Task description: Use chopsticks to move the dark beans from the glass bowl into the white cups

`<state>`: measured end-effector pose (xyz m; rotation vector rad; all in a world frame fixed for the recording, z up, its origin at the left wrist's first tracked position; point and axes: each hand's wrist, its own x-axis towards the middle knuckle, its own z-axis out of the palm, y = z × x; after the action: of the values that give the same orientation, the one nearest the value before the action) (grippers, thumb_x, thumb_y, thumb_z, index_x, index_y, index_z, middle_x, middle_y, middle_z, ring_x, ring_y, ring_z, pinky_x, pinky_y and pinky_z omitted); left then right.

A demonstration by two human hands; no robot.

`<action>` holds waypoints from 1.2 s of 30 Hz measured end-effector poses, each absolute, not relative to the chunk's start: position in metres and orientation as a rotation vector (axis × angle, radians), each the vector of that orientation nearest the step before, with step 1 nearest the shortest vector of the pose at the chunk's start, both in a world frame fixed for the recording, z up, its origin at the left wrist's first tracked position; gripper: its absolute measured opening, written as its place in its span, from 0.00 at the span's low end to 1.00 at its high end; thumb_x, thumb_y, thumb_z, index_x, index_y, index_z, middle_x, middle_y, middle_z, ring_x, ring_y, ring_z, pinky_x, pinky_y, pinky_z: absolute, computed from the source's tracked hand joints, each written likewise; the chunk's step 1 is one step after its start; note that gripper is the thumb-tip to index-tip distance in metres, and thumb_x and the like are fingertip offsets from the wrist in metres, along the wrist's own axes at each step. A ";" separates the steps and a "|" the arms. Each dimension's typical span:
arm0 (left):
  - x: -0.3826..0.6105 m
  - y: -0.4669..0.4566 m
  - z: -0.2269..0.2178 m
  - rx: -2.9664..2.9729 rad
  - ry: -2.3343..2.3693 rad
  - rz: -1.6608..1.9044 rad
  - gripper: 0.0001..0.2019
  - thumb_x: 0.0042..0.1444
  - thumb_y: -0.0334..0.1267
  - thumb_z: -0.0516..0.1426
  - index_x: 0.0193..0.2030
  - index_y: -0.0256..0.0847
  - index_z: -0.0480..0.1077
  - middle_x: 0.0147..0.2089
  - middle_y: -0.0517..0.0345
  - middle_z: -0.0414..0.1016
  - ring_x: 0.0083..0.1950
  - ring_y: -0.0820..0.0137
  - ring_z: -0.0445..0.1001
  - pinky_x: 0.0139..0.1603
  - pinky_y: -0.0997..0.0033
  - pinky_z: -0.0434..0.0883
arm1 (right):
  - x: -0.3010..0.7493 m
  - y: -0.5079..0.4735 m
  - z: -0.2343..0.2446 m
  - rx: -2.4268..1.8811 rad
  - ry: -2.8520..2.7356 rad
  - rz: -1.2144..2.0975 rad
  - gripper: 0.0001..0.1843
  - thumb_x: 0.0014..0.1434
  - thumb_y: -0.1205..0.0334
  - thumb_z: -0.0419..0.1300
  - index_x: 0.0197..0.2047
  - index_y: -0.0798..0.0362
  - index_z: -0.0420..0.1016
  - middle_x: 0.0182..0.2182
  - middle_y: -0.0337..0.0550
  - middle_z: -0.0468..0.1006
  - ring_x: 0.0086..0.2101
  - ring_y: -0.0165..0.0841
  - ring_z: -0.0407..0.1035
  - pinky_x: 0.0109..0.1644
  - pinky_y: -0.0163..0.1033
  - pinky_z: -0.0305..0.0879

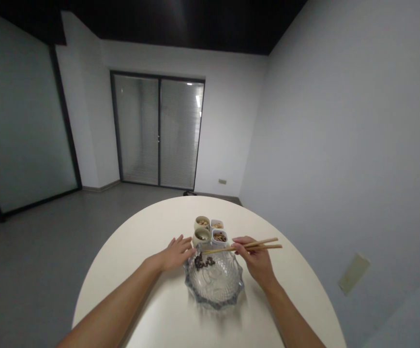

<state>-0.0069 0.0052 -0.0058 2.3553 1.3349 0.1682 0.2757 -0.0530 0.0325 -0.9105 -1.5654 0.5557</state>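
Observation:
A clear cut-glass bowl (pixel 214 284) sits on the round white table (pixel 152 241) and holds a small heap of dark pieces (pixel 203 262) at its far left. My left hand (pixel 176 252) rests on the table against the bowl's left rim, fingers stretched toward it. My right hand (pixel 256 259) is closed on a pair of wooden chopsticks (pixel 242 247), whose tips point left over the bowl's far rim, near the small cups.
Just beyond the bowl stand several small cups (pixel 210 230) holding brownish bits. The table's far edge curves off toward a grey floor. A white wall stands close on the right, and glass doors (pixel 159 131) are far behind.

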 end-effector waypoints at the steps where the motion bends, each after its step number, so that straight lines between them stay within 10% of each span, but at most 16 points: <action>1: -0.006 0.005 -0.005 2.353 1.333 0.168 0.29 0.68 0.59 0.35 0.67 0.50 0.56 0.73 0.59 0.40 0.73 0.53 0.33 0.68 0.44 0.35 | 0.275 -0.053 0.032 -0.935 -1.594 0.566 0.13 0.56 0.53 0.64 0.36 0.55 0.79 0.30 0.44 0.77 0.28 0.30 0.71 0.31 0.33 0.71; 36: -0.004 0.005 -0.004 2.349 1.323 0.191 0.30 0.67 0.60 0.35 0.68 0.50 0.55 0.73 0.59 0.41 0.73 0.54 0.33 0.69 0.44 0.36 | 0.269 -0.055 0.026 -0.931 -1.702 0.797 0.14 0.56 0.52 0.65 0.37 0.55 0.79 0.29 0.43 0.77 0.29 0.29 0.71 0.32 0.31 0.69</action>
<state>-0.0043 0.0049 -0.0039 2.3493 1.3230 0.1911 0.2694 -0.0553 0.0258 -0.9312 -1.7017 0.7969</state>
